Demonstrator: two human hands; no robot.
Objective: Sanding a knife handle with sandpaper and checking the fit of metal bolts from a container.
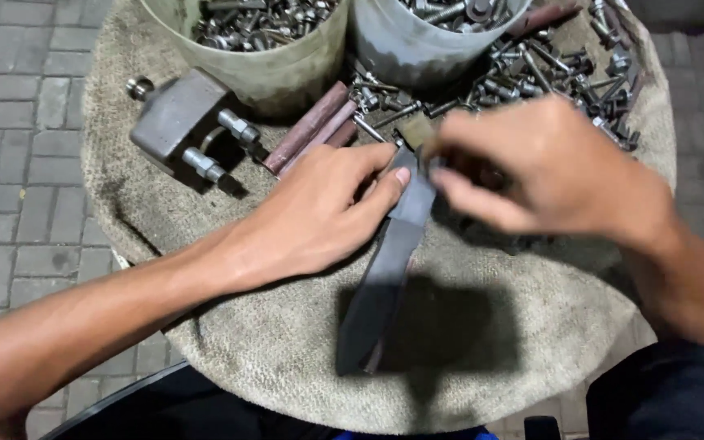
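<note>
- On a round work surface covered with coarse sackcloth (531, 326), both bare hands meet over a long dark metal bar (389, 269) that lies slanting from near the bottom edge up toward the middle.
- The left hand (319, 212) comes in from the lower left; its thumb and fingers are pinched together on the upper end of the bar, the thumb tip pressed on the bar's flat face.
- The right hand (547, 175) reaches in from the right, blurred; its thumb and forefinger are drawn close together at the bar's top end, seemingly nipping a small part there, though what they clamp on cannot be made out.
- Just above the bar's top end sits a small yellowish square piece (415, 129), touching or nearly touching the fingertips.
- Left of the hands lie several reddish-brown rods (307, 129) side by side, slanted, just beside the left fingers.
- Further left rests a grey metal block (174, 114) with two bolts sticking out of its side toward the rods.
- At the top edge stand two pale buckets: the left bucket (287, 73) and the right bucket (405, 49), both filled with bolts and nuts.
- A loose heap of bolts (564, 69) spreads over the cloth behind the right hand, well apart from the block.
- Grey paving bricks (18, 122) show beyond the cloth on the left.
</note>
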